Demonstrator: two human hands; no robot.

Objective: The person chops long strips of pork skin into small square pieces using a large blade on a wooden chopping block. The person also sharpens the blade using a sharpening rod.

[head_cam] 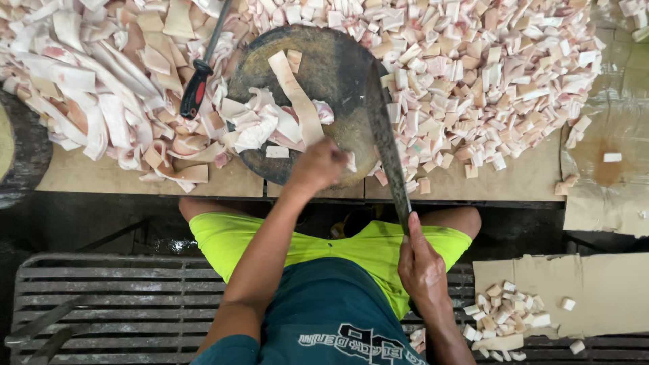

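Observation:
A round dark wooden chopping block [331,61] lies on cardboard in front of me. On it rest long pale strips of pork skin [297,101]. My left hand [318,164] presses down on the near end of one strip at the block's front edge. My right hand [420,260] is closed around the handle of a long dark cleaver [384,132], whose blade reaches up over the block's right side. A heap of uncut strips [88,81] lies to the left, and a large pile of small cut squares [487,67] to the right.
A sharpening steel with a red and black handle [197,84] lies on the strips at upper left. Cardboard sheets [602,284] carry more cut pieces [503,314] at lower right. A metal grate [122,304] is under my legs. Another dark block's edge [20,149] shows at far left.

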